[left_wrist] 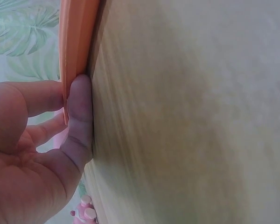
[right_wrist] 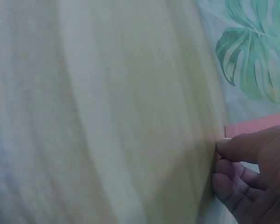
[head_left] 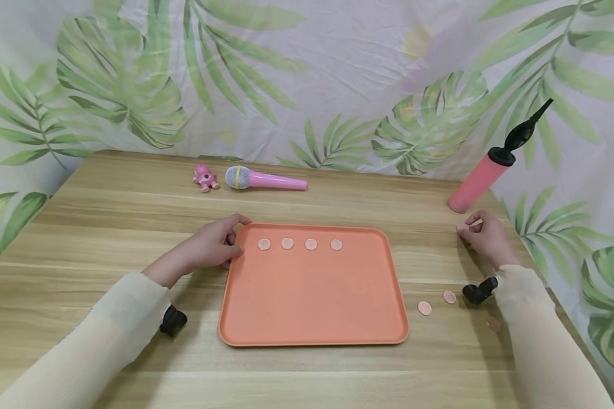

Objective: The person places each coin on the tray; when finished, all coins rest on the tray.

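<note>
At the upper left corner of a shallow orange tray (head_left: pixel 314 295), my left hand (head_left: pixel 212 243) pinches the rim. The left wrist view shows its fingers (left_wrist: pixel 79 100) on both sides of the tray's edge, low against the wood. Several small pink round discs (head_left: pixel 311 244) lie in a row along the tray's far side. Over the right part of the table, my right hand (head_left: pixel 488 236) pinches a similar pink disc (head_left: pixel 462 228) between thumb and fingertips, most of it covered. Below that hand, three loose discs (head_left: pixel 424 308) lie on the table right of the tray.
A pink hand pump (head_left: pixel 478 180) with a black nozzle stands just beyond my right hand. Along the back of the wooden table (head_left: pixel 107 216) lie a pink toy microphone (head_left: pixel 271 180) and a small pink figurine (head_left: pixel 205 178). A leaf-print cloth (head_left: pixel 337 74) hangs behind.
</note>
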Tool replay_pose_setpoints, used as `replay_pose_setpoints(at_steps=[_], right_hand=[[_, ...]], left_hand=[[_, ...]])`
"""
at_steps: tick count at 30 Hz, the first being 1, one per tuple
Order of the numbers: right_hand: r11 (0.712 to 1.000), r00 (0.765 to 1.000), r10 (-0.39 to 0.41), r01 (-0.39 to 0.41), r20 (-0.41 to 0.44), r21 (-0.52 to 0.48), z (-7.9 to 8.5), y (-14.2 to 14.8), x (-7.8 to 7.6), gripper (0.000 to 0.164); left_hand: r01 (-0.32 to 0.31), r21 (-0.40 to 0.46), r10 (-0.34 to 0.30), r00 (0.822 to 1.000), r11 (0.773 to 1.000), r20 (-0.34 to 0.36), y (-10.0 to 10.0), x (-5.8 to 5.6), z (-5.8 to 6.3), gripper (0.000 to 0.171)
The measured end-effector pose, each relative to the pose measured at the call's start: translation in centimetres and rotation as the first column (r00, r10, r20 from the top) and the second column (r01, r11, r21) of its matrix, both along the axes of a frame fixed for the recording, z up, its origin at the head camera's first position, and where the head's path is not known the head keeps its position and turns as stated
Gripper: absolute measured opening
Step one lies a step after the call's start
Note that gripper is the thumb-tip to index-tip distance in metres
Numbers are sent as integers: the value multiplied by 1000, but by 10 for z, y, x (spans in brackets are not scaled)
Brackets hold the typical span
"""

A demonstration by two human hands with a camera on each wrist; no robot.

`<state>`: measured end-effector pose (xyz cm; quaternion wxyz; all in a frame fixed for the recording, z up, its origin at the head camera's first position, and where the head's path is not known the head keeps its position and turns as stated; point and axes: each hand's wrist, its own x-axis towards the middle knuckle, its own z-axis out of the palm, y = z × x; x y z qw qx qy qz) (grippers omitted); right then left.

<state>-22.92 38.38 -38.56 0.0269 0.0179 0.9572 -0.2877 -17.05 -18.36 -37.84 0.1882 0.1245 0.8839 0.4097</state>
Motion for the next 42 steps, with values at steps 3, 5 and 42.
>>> replay_pose_setpoints(at_steps=[3, 5, 42], right_hand=[[1000, 999, -4, 3, -35, -6, -2, -2, 2, 27], [1000, 999, -9, 8, -44, -16, -2, -2, 2, 27], [756, 947, 228, -26, 226, -654, 16, -113, 14, 21]], left_hand=[[1, 0, -1, 1000, 1000, -1, 0, 0, 0, 57], [-1, -1, 1, 1000, 1000, 0, 0, 0, 0, 57], [-6, -1, 6, 1000, 1000, 15, 1, 0, 3, 58]])
